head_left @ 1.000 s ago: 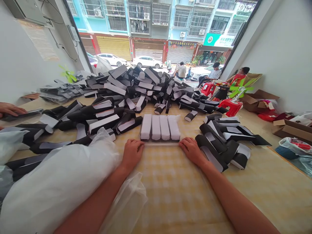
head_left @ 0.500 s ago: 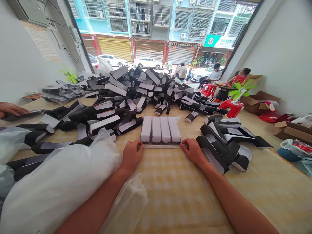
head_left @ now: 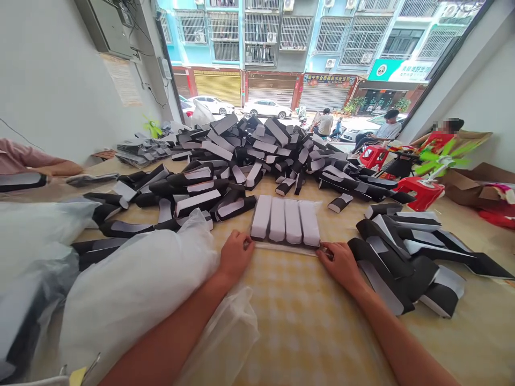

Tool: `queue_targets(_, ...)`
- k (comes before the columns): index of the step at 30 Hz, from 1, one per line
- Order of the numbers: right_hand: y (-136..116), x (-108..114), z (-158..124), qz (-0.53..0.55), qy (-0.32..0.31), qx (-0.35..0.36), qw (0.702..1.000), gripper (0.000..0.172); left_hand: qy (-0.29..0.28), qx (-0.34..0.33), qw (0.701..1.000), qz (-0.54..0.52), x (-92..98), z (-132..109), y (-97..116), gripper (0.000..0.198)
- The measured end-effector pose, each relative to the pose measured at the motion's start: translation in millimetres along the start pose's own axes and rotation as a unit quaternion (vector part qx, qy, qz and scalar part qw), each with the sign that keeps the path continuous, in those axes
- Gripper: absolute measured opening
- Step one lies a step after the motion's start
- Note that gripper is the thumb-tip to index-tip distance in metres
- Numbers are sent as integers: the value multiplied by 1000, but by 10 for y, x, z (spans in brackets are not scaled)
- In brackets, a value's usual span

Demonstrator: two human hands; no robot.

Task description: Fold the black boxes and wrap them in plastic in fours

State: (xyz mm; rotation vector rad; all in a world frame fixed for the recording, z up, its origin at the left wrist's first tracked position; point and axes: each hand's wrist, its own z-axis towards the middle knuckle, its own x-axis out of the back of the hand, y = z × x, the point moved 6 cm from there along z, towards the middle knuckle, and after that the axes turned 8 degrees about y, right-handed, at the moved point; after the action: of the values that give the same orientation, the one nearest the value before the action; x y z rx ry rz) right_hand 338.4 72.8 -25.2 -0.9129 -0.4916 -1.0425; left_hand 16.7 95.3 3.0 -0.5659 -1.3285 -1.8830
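A clear plastic bag (head_left: 287, 247) lies flat on the checked tablecloth, with several white-topped black pieces (head_left: 277, 220) side by side inside it. My left hand (head_left: 237, 254) pinches the bag's near left corner. At the near right corner, the fingers of my right hand (head_left: 336, 262) are closed on the same bag. Beyond it rises a large heap of black and white pieces (head_left: 261, 145). Another pile of such pieces (head_left: 402, 257) lies just right of my right hand.
Large white plastic bags (head_left: 137, 289) cover the left side, beside my left forearm. Farther left is another person's arm (head_left: 60, 166) near a black piece. Red stools (head_left: 420, 193), a green fan (head_left: 444, 159) and a cardboard box (head_left: 475, 185) stand at the right.
The view has turned left, so everything appears farther right. The other person's hand no longer rests on the flat stack; a black piece now shows there. Both my hands keep hold of the bag.
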Motion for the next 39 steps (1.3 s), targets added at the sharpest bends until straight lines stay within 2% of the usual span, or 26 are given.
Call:
queue_targets(5, -34, 63, 0, 22, 2, -8, 1000, 37, 32, 20, 999, -27, 49, 12, -20, 12)
queue_targets(10, -79, 124, -3, 49, 17, -36, 998, 49, 14, 8, 999, -30, 40, 35, 0, 17)
queue_targets(15, -82, 167, -9, 109, 26, -102, 988, 52, -9, 52, 997, -63, 27, 46, -59, 16)
queue_targets(18, -64, 177, -23, 155, 9, -169, 973, 49, -11, 78, 992, -99, 23, 37, -92, 12)
queue_targets(19, -56, 171, -36, 171, -3, -197, 965, 47, -4, 82, 991, -109, 29, 35, -99, 18)
queue_targets(22, -45, 124, -87, 233, -42, -275, 932, 42, 10, 83, 989, -124, 39, 32, -108, 46)
queue_targets(25, -57, 71, -121, 289, -61, -316, 901, 40, 2, 76, 991, -106, 24, 36, -109, 55)
queue_targets(27, -69, 39, -127, 325, -66, -331, 883, 38, -4, 70, 994, -82, 10, 41, -105, 54)
queue_targets(29, -92, 10, -128, 381, -70, -351, 852, 37, -8, 61, 997, -54, 1, 44, -94, 51)
queue_targets(33, -184, -39, -149, 500, -97, -406, 759, 37, -13, 30, 999, -23, -2, 43, -44, 37)
queue_targets(35, -218, -61, -183, 522, -117, -442, 719, 36, -19, 19, 999, -21, -4, 40, -28, 31)
queue_targets(39, -217, -90, -246, 534, -127, -508, 664, 21, -31, 23, 999, -38, -14, 33, -33, 34)
